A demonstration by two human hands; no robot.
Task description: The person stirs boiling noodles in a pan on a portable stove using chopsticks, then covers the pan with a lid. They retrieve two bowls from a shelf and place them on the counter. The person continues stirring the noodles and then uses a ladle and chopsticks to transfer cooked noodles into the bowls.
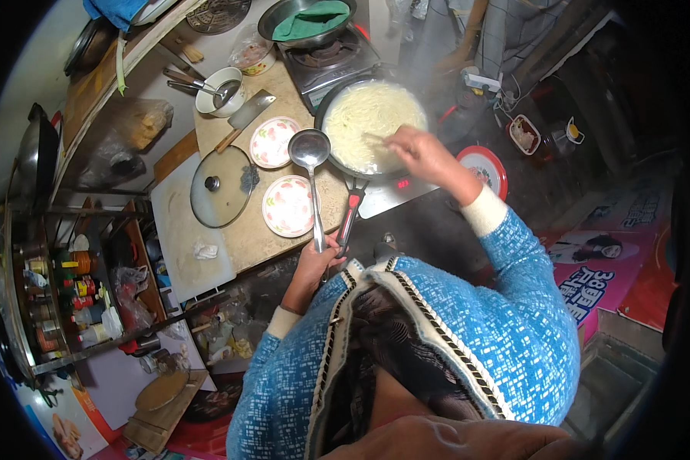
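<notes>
At near left, the left hand (318, 262) grips the steel ladle (314, 188) by its handle, the proper place; it should be stiff. Farther right, noodles (372, 107), likely soft and slippery, fill the pan (321, 106); the right hand (422, 157) pinches a thin utensil (372, 137).

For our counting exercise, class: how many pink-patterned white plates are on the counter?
2. One plate lies beside the cleaver; the other plate lies nearer the left hand. The ladle partly hides both; any stacked beneath would be unseen.
</notes>
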